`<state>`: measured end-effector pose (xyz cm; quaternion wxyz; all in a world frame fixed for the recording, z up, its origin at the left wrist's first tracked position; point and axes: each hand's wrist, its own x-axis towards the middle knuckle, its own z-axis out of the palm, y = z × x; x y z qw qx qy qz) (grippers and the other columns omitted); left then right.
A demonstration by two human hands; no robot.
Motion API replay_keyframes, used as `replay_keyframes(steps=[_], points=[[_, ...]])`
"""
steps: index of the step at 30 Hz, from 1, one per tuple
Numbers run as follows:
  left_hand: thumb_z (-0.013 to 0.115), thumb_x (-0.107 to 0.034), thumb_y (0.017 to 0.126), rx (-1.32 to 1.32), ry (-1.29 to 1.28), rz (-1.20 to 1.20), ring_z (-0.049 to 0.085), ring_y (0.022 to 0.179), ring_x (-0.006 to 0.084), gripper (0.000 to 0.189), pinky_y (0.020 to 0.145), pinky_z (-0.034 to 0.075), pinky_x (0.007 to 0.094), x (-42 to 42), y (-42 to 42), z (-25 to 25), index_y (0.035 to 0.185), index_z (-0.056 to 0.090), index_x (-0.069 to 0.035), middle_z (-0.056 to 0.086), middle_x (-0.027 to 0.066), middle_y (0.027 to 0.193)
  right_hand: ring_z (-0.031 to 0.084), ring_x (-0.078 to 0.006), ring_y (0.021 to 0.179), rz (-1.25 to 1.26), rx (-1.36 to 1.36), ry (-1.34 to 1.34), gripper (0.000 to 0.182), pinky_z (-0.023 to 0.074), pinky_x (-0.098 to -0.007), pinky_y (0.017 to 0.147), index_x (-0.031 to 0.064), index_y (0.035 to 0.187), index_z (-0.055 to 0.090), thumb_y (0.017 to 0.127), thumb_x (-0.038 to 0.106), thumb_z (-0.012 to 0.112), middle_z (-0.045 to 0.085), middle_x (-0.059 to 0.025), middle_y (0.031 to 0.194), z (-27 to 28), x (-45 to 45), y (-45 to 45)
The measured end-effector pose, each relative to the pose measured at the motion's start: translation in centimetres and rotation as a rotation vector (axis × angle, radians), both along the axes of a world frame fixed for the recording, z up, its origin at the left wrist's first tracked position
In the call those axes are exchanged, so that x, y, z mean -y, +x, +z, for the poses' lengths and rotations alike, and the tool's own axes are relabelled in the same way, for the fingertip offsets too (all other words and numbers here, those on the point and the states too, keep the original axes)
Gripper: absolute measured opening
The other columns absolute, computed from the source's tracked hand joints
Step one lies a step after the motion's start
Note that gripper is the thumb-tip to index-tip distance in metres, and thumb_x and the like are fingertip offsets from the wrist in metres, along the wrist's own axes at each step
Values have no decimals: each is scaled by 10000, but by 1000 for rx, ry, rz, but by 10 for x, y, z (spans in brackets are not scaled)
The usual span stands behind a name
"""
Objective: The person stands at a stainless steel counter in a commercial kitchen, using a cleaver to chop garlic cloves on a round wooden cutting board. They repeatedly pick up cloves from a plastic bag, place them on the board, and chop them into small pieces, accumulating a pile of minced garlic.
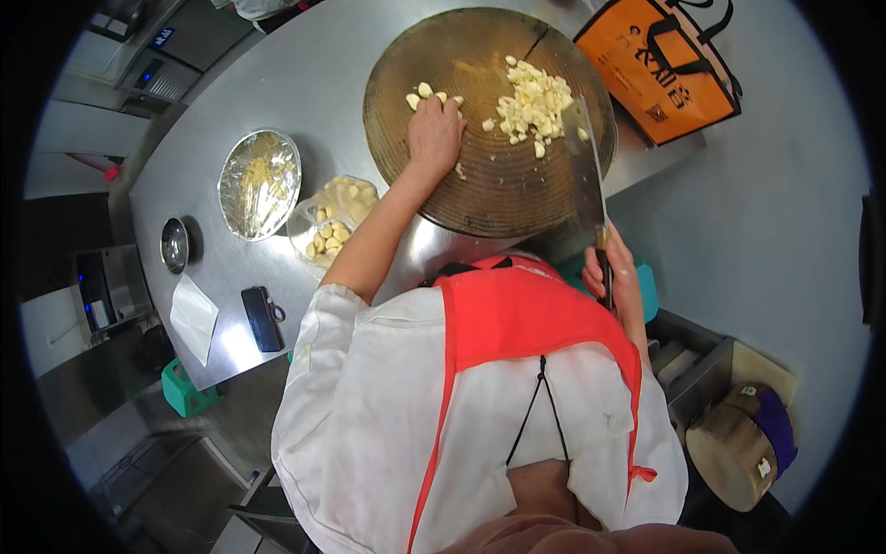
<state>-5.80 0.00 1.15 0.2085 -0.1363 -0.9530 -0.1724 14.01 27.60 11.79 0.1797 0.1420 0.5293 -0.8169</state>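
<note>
A round wooden chopping block [484,194] lies before me on the metal table. My left hand [436,138] rests on its left half, fingers curled down at a few whole peeled garlic cloves [425,90]; the fingertips are partly hidden. My right hand [616,270] grips the dark handle of a cleaver [587,166] at the block's right edge. The broad blade points away from me, beside a heap of crushed or chopped garlic [536,104]. Smaller garlic bits are scattered nearby on the wood. Left of the block, a clear plastic bag [353,190] holds more peeled cloves, partly behind my left forearm.
Plastic film covers a metal bowl [259,185] with pale yellow bits inside. Farther left on the steel table [208,145] are a small metal bowl [174,246], white paper [194,318] and a phone [261,318]. An orange bag [657,69] bearing writing stands beyond the block at right.
</note>
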Motion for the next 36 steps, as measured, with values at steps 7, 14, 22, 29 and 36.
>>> replay_keyframes(steps=[7,14,22,29,36], points=[[696,-176,791,38,180,-110,542,887,313,311,753,467,398,-18,48,8,1023,549,-32,541,149,928,474,-82,489,81,-486,908,499,375,-202,477,121,1448,371,965,133,497,522,-19,655,-57,19,-2],[638,-65,854,170,956,-304,568,759,217,222,645,475,305,-82,92,10,1042,531,-15,503,110,934,414,-81,475,69,38,103,514,351,-198,453,140,1479,294,1004,255,450,456,-12,627,-27,29,17],[659,-94,820,155,1084,-49,508,801,303,196,727,436,389,-97,25,-41,968,556,-17,499,155,912,359,-66,469,127,25,-9,571,308,-186,439,124,1488,257,996,336,457,400,0,609,2,31,28],[732,-167,733,135,314,-330,506,878,321,264,758,420,403,-41,92,-16,938,597,-67,520,131,917,562,-136,589,152,-312,748,511,448,-231,578,99,1431,386,951,178,544,653,-101,895,-26,7,48],[735,-193,737,5,416,-151,504,944,310,281,809,407,396,-28,118,-3,983,637,-100,559,107,1004,644,-384,840,321,-526,1115,537,516,-376,705,132,1399,432,888,114,597,650,-209,1018,-58,9,47]])
